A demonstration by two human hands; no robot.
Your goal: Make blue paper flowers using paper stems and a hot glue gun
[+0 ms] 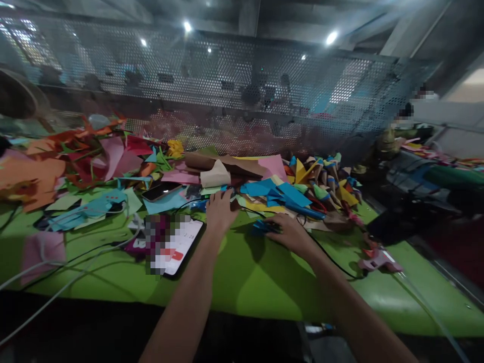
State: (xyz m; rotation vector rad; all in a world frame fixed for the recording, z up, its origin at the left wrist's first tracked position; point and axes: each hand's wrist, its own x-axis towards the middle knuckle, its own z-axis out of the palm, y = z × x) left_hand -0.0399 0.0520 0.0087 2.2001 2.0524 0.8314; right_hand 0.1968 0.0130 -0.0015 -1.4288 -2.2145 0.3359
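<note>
My left hand (221, 212) reaches to the near edge of the paper pile, its fingers stretched forward and a little apart. Around its fingertips are a cream paper sheet (215, 175) and a small dark, shiny item that I cannot make out. My right hand (289, 231) is low over the green table (249, 287), fingers bent round a small piece of blue paper (259, 228). Between and beyond my hands lie more blue paper pieces (270, 190). A lit smartphone (183, 247) rests left of my left forearm.
Colourful paper scraps (113, 156) heap along the back left. Folded paper pieces (328, 181) crowd the back right. A pink glue gun (380, 259) lies at right, with cables across the table. A second phone (162, 191) lies by the pile. Behind stands a perforated metal screen (227, 85).
</note>
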